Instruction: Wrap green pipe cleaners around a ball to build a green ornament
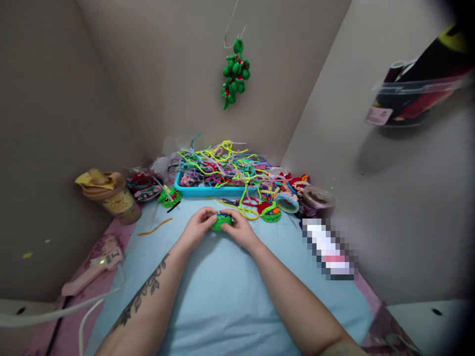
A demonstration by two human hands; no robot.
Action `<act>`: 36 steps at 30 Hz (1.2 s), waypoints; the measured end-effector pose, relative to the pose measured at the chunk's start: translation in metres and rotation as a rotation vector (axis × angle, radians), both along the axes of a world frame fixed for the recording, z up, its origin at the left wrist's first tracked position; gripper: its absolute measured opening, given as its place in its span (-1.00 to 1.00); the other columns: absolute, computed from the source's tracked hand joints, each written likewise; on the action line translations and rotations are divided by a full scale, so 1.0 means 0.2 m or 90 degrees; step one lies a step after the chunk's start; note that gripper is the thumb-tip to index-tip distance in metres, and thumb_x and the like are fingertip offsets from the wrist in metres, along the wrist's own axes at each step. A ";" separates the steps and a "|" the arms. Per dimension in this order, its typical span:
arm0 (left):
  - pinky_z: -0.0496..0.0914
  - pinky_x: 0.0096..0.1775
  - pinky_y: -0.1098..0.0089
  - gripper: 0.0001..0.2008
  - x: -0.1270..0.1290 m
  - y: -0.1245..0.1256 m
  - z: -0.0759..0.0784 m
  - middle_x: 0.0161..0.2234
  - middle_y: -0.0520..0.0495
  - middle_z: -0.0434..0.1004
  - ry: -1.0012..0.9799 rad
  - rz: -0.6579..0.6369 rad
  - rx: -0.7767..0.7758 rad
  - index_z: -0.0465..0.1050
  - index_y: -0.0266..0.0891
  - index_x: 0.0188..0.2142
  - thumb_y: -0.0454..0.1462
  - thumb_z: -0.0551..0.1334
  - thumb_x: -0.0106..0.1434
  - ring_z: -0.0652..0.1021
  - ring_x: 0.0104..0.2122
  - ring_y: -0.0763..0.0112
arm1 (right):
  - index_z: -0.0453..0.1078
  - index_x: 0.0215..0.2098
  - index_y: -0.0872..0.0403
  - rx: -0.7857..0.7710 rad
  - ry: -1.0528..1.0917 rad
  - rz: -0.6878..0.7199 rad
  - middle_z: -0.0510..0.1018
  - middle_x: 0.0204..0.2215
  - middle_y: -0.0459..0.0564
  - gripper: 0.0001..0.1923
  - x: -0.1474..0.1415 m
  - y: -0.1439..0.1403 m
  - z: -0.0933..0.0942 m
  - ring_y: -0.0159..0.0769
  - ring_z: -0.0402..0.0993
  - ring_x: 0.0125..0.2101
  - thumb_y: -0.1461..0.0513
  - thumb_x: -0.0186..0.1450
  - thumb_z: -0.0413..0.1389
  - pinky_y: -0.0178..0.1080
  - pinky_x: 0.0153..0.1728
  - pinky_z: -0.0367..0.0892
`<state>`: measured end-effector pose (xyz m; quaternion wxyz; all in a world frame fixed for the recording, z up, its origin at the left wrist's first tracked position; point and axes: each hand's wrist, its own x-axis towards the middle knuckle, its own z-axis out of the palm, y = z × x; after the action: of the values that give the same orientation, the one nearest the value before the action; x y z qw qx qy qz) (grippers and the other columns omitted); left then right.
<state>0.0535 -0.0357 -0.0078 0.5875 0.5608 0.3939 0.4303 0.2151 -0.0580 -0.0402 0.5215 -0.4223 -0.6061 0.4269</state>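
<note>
A green fuzzy piece point(221, 224) pinched between two hands.
The left hand point(200, 226) is closed on its left side and the right hand point(240, 230) on its right, both thumbs on the near face, over the blue-clothed tabletop point(222, 296). Just beyond, to the right, lie red-handled scissors point(253, 202); farther back stands a blue tray point(211, 192) heaped with colourful fuzzy strands point(218, 165).

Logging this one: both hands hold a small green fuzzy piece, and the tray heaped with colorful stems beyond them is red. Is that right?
Not quite: the tray is bright blue, not red, as the head view shows. The rest stands: it is heaped with colorful stems, and the left hand and right hand hold the small green fuzzy piece.
</note>
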 end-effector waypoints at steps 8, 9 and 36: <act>0.37 -0.22 0.35 -0.76 -0.02 0.01 0.01 -0.33 -0.11 0.57 0.185 0.034 0.100 0.52 -0.28 -0.32 -0.20 0.29 0.00 0.52 -0.29 0.28 | 0.27 -0.11 0.00 -0.037 0.017 -0.054 0.36 -0.29 -0.08 -0.59 0.00 0.01 -0.02 -0.30 0.32 -0.23 0.23 0.06 0.18 -0.25 -0.21 0.28; 0.37 -0.24 0.36 -0.77 -0.02 0.01 0.02 -0.35 -0.10 0.57 0.190 0.031 0.099 0.52 -0.28 -0.34 -0.20 0.29 0.00 0.52 -0.31 0.28 | 0.28 -0.14 0.01 -0.032 0.015 -0.062 0.36 -0.30 -0.08 -0.63 0.00 0.01 -0.02 -0.30 0.32 -0.23 0.23 0.06 0.17 -0.25 -0.20 0.27; 0.27 -0.45 0.51 -0.76 0.01 -0.02 0.02 -0.57 0.04 0.48 0.034 -0.047 -0.077 0.42 -0.32 -0.50 -0.22 0.39 -0.11 0.41 -0.56 0.54 | 0.40 -0.48 0.06 -0.178 0.317 -0.016 0.40 -0.60 -0.17 -0.82 0.04 0.01 0.01 -0.44 0.26 -0.57 0.17 -0.01 0.27 -0.36 -0.51 0.16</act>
<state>0.0559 -0.0404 -0.0033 0.6248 0.5498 0.4137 0.3691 0.2226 -0.0550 -0.0390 0.5961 -0.3798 -0.3894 0.5906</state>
